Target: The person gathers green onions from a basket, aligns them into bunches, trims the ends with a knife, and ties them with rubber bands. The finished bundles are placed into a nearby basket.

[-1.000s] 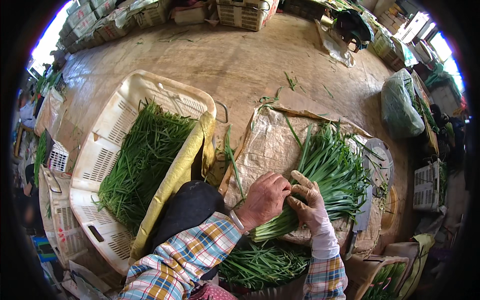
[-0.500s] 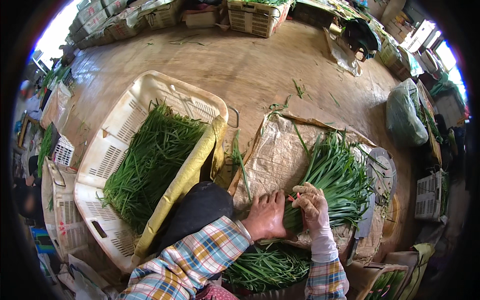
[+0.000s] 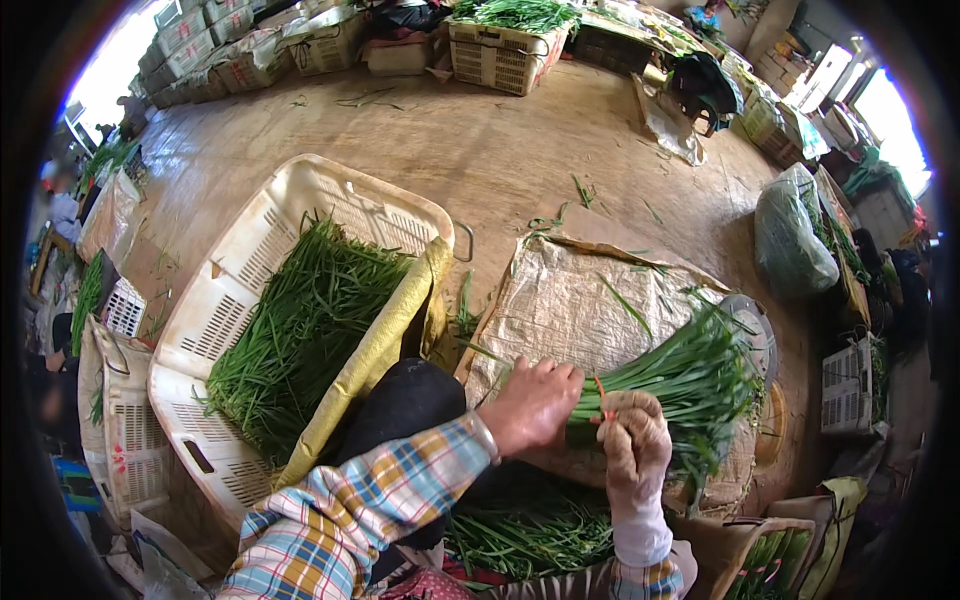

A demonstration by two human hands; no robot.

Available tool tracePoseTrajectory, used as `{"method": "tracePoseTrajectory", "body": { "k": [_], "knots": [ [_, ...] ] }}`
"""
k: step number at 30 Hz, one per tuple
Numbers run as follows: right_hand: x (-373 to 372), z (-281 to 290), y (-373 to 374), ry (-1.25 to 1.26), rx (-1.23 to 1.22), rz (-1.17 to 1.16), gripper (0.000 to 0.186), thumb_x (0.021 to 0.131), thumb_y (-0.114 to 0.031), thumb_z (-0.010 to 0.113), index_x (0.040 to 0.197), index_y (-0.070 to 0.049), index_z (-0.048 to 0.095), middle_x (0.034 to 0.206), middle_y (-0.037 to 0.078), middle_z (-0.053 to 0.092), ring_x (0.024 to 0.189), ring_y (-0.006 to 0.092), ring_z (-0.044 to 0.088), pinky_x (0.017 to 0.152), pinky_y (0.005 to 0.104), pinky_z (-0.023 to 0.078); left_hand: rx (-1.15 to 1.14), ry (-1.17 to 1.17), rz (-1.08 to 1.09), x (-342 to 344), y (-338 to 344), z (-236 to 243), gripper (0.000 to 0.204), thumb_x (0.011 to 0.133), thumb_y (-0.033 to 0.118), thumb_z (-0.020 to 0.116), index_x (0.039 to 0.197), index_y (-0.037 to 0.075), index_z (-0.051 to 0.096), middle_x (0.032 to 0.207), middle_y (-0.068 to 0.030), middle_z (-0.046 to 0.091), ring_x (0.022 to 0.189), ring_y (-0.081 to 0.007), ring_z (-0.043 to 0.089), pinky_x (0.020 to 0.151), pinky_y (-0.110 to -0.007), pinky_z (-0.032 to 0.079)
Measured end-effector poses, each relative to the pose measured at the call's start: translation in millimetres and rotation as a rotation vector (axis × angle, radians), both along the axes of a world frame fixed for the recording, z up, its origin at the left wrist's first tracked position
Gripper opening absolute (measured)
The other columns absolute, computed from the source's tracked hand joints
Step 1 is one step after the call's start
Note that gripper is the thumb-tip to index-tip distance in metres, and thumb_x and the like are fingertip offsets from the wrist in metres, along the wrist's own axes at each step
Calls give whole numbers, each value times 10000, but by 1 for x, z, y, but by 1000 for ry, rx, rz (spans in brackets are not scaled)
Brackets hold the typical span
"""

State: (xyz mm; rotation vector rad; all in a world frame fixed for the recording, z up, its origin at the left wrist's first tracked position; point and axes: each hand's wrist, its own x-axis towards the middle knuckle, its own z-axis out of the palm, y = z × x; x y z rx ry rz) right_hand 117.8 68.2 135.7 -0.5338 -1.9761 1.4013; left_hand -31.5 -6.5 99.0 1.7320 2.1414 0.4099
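Note:
A thick bundle of long green chives is tilted over a wrinkled, sacking-covered board, its leaf tips fanning out to the right. My bare left hand is closed around its left end. A thin red band stands across the stems beside that hand. My right hand, in a tan glove, pinches the band at the near side of the bundle. Under my forearms lies a heap of loose chives.
On the left a white slatted crate holds a chive pile, with yellow sheeting over its near side. A grey round plate lies beyond the leaf tips. At lower right is a box of banded bundles; a filled plastic bag stands farther right.
The bundle has been raised and tilted, and covers the knife that showed beside it. My left hand has gone from lying spread to gripping. The right hand has drawn the band toward me.

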Motion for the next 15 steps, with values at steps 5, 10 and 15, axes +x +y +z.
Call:
{"method": "tracePoseTrajectory", "body": {
  "k": [5,10,15],
  "knots": [
    [-11,-67,30,132,-587,36,161,873,-147,613,830,7,636,866,80,594,799,168,570,786,298,451,-188,-251,-132,-21,32,-41,793,544,310,833,1192,5,492,1122,-150,592,1050,-333,574,869,-421,462],
    [-13,-64,42,133,-703,107,246,869,-185,627,918,56,610,755,45,591,738,155,570,779,292,452,-332,-396,-112,-30,33,-35,1031,452,467,860,1229,-68,443,1201,-216,544,1151,-326,527,958,-452,424],
    [-5,-53,42,43,-782,48,190,851,-153,614,870,32,650,833,52,611,766,140,557,784,265,434,-182,48,-10,2,32,11,992,543,406,820,1298,-84,403,1338,-227,447,1267,-365,419,1036,-624,252]
  ]
}}
